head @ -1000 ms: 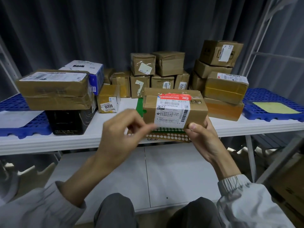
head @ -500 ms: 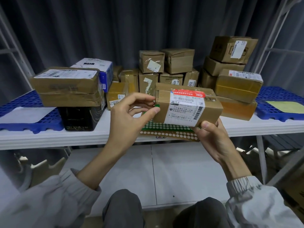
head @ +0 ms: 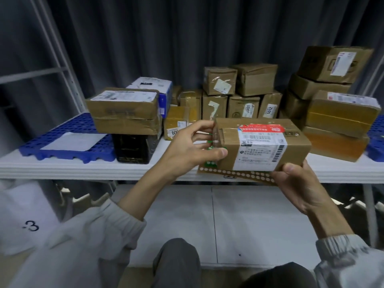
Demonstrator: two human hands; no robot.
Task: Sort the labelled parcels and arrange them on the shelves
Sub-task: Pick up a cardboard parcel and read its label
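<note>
I hold a brown cardboard parcel (head: 259,144) with a white shipping label and a red strip above the front edge of the white table (head: 83,169). My right hand (head: 299,183) grips its lower right corner from below. My left hand (head: 193,146) holds its left end, thumb on the front face and fingers curled over the top edge. Under the parcel lies a sticker sheet (head: 234,173) with rows of round dots, partly green; the parcel hides most of it.
Many taped parcels stand at the back: a stack on a black box (head: 133,148) at left, a small box numbered 600-something (head: 176,125), boxes marked 3001 (head: 243,107) and 3012 (head: 270,107), a tall stack (head: 336,96) at right. Blue pallets (head: 68,136) lie at both table ends.
My left hand moved from the label's lower left edge up to the parcel's left end. The parcel shifted right in view and turned slightly, and the camera swung left.
</note>
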